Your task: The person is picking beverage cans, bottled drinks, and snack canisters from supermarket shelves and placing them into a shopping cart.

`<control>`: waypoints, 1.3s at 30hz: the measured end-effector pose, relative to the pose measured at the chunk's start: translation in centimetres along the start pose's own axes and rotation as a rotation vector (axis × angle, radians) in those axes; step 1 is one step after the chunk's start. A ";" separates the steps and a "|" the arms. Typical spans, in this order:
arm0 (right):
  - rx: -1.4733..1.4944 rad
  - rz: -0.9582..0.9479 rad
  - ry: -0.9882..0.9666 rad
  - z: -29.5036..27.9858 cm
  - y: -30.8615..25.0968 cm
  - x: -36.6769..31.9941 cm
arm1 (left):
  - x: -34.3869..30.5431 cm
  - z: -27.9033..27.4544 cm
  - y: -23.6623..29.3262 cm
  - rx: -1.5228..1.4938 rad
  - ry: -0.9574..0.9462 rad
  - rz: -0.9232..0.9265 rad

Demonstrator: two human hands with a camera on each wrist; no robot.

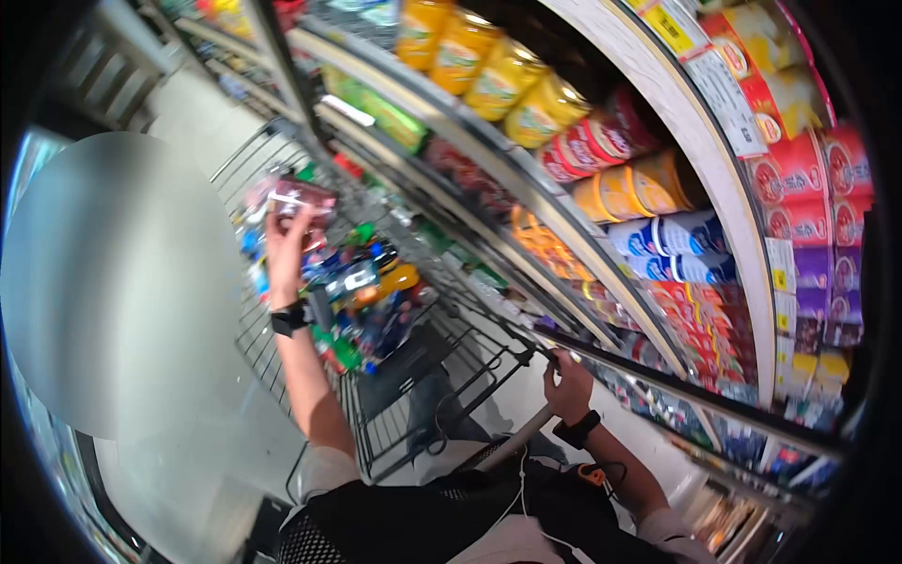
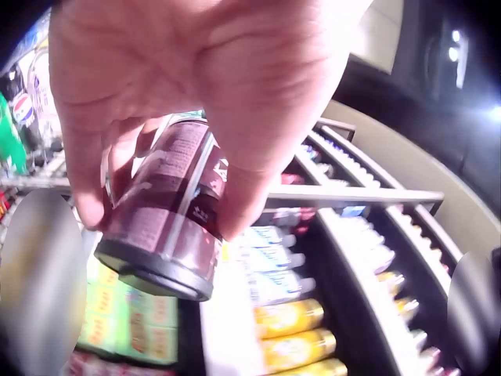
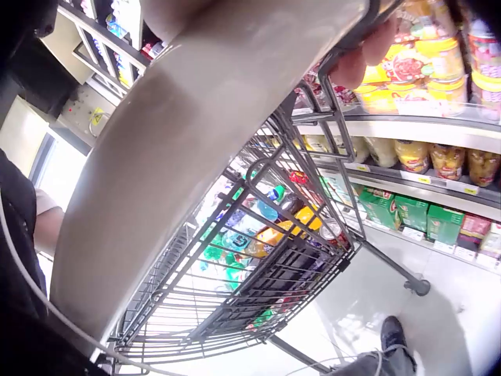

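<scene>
My left hand (image 1: 287, 258) is stretched out over the shopping cart (image 1: 258, 343) and grips a dark pink canister (image 2: 168, 207). In the left wrist view the thumb lies on one side of the canister and the fingers on the other; its black end faces the camera. Beneath it, the cart holds a heap of bottles (image 1: 352, 291) with green, blue and orange among them. My right hand (image 1: 568, 387) holds the end of the cart handle (image 3: 180, 133), fingers (image 3: 368, 59) curled at its dark end piece. Most of that hand is hidden behind the handle in the right wrist view.
Shelves of packaged goods run along the right, with yellow packs (image 1: 507, 80) and red tubs (image 1: 597, 146) on them. A metal rail (image 1: 695, 390) crosses near my right hand. Pale floor (image 1: 188, 376) stretches left of the cart. A shoe (image 3: 393, 333) stands beside the cart.
</scene>
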State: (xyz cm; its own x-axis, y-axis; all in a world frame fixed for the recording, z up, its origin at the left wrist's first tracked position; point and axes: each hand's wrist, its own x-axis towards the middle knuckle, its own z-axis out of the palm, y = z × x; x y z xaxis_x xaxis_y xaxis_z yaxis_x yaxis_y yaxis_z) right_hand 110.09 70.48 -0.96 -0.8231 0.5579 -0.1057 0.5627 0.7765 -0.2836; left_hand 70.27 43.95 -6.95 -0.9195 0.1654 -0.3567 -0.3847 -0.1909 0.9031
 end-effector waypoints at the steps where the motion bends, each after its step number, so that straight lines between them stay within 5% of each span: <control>1: 0.037 0.009 -0.009 -0.1 0.3 -0.1 | -2.2 0.4 -0.1 -0.141 -0.007 0.072; 5: 0.040 -0.191 0.197 0.8 1.3 -1.1 | -12.5 4.2 3.9 -0.352 -0.154 0.067; 8: 0.100 -0.187 0.182 1.5 1.7 -1.8 | -17.7 7.0 4.8 -0.328 -0.240 0.127; 9: 0.146 -0.128 0.045 0.8 2.1 -1.8 | -19.3 8.5 5.1 -0.298 -0.242 0.154; 13: 0.333 -0.290 -0.017 0.6 1.3 0.0 | -24.4 11.3 5.4 -0.390 -0.337 0.023; 18: 1.163 -0.481 0.009 -13.4 -2.6 1.9 | -28.5 18.6 4.7 -0.547 -0.538 0.015; 20: 1.184 -0.564 0.018 -19.4 -3.7 1.0 | -30.0 21.2 4.8 -0.524 -0.616 0.002; 28: 0.961 -0.608 0.191 -26.5 2.8 -0.8 | -35.4 29.6 4.5 -0.520 -0.886 -0.004; 34: 0.730 -0.657 0.412 -35.9 7.9 -2.6 | -36.6 31.8 3.1 -0.013 -1.265 0.194; 39: 0.194 -0.571 0.623 -44.3 11.7 -1.6 | -34.2 29.6 0.7 0.259 -1.177 0.206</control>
State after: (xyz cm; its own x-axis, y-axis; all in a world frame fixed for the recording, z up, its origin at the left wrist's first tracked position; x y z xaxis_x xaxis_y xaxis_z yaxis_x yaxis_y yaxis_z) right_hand 121.37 91.62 38.15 -0.7521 0.2008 0.6278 0.0064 0.9547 -0.2976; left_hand 103.89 66.77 12.97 -0.2746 0.9551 0.1118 -0.0890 -0.1410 0.9860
